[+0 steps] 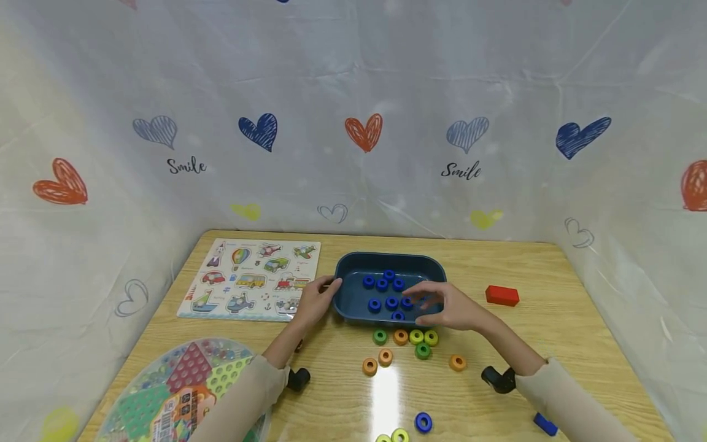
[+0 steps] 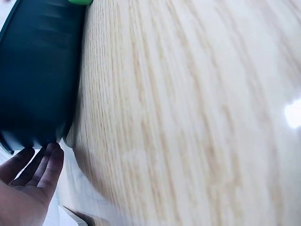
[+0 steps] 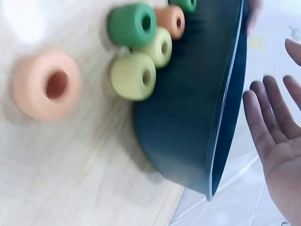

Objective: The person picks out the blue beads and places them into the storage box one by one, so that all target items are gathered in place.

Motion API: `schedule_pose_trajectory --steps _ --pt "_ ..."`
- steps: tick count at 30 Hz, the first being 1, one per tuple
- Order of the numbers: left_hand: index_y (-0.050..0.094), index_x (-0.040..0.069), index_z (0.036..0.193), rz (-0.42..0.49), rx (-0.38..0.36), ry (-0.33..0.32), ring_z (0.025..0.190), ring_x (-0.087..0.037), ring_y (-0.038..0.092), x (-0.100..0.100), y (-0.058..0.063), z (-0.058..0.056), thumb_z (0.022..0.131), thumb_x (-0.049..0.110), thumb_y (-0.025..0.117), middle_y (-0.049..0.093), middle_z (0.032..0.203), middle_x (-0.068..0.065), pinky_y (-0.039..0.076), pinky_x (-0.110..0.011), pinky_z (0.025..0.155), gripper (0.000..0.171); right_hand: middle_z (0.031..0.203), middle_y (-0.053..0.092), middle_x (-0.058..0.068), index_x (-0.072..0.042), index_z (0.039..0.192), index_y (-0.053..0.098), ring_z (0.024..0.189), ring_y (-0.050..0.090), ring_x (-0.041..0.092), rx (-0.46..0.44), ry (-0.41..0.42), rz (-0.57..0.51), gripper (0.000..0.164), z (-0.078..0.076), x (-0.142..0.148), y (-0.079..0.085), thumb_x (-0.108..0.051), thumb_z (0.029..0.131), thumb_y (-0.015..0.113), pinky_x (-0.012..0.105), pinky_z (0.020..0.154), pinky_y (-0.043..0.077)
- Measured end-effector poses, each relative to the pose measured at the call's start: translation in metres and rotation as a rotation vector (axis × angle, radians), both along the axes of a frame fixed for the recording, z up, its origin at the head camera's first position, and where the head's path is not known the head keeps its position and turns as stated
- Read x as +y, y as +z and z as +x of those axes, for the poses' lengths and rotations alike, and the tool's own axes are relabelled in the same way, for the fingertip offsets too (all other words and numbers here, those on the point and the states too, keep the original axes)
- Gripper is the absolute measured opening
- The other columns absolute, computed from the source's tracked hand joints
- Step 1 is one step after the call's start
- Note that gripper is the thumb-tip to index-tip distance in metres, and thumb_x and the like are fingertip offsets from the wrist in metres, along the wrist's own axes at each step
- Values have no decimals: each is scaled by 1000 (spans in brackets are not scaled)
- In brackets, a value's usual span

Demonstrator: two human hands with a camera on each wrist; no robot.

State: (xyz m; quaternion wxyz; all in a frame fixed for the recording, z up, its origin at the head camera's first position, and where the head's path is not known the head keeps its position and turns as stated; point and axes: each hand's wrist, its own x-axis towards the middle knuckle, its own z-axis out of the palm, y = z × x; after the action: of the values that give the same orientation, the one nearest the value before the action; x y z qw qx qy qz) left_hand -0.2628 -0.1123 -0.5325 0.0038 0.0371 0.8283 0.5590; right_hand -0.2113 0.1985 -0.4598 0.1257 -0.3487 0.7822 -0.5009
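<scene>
A dark blue tray (image 1: 346,314) stands on the wooden table, with several blue rings (image 1: 374,305) on its floor. My left hand (image 1: 316,301) is at the tray's left end; in the left wrist view its extended fingertips (image 2: 55,149) touch the outside of the end wall. My right hand (image 1: 450,307) hovers over the tray's right part, thumb and fingers parted with nothing between them. The right wrist view shows this hand (image 3: 282,150) beside the rim, palm exposed. Green (image 1: 380,336), orange (image 1: 400,336) and yellow-green rings (image 1: 416,337) lie along the tray's near side.
A picture puzzle board (image 1: 248,279) lies left of the tray. A round clear case (image 1: 182,393) of colourful pieces is at the front left. To the right are a red block (image 1: 502,295) and a blue block (image 1: 545,424). A loose blue ring (image 1: 423,422) lies near the front.
</scene>
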Motion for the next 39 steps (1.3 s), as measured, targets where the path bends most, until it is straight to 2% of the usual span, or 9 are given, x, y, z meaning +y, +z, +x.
schedule_pose_trajectory --steps 2,4,7,11,13,20,23,30,39 --pt "63 6 116 -3 0 -4 97 -20 60 0 1 1 90 39 58 62 111 -7 48 -34 84 43 115 56 17 1 120 56 99 55 29 15 38 -8 44 7 2 -10 -5 80 72 46 78 50" --pt "63 6 116 -3 -1 -2 97 -20 59 0 2 0 91 38 58 62 111 -8 48 -35 85 41 111 57 17 0 118 57 94 56 32 18 80 -6 42 19 0 -13 -3 79 72 44 75 51" --pt "63 5 117 -9 -2 2 98 -21 59 -1 4 0 92 36 57 62 112 -8 48 -36 86 40 108 58 15 -3 117 58 89 57 34 -35 137 17 41 36 -4 -18 -5 79 73 41 73 51" --pt "62 5 118 -10 -4 1 100 -21 58 0 5 -1 92 36 57 61 113 -8 48 -35 86 40 110 59 15 -5 117 59 90 57 34 -139 178 60 41 56 -9 -27 -9 79 73 40 76 51" --pt "62 5 118 -10 -5 4 100 -21 58 0 4 -1 92 35 57 61 113 -8 48 -35 86 40 112 59 15 -5 116 59 92 57 33 -161 189 70 41 63 -12 -32 -8 78 73 39 77 50" --pt "63 5 117 -3 5 2 100 -21 59 3 4 0 92 34 58 62 113 -8 48 -35 86 39 106 61 3 -13 112 64 90 57 18 -120 215 107 40 88 -14 -46 -13 74 78 29 73 49" --pt "63 6 117 -9 8 -1 100 -21 59 3 4 1 92 35 57 62 113 -8 48 -36 86 39 104 61 1 -13 110 64 88 56 15 -128 226 103 40 98 -12 -52 -11 72 78 27 71 49" --pt "63 2 116 -34 70 -1 98 -24 59 2 3 0 92 40 55 62 111 -11 49 -36 83 45 98 60 -4 -15 103 65 82 53 5 -90 213 115 41 108 -11 -64 2 67 76 23 68 49" --pt "63 6 117 -10 17 1 100 -21 59 2 3 2 92 34 57 62 113 -7 48 -36 86 38 92 58 -9 -17 94 66 76 50 2 -79 198 134 42 111 -12 -71 10 63 72 21 64 49"
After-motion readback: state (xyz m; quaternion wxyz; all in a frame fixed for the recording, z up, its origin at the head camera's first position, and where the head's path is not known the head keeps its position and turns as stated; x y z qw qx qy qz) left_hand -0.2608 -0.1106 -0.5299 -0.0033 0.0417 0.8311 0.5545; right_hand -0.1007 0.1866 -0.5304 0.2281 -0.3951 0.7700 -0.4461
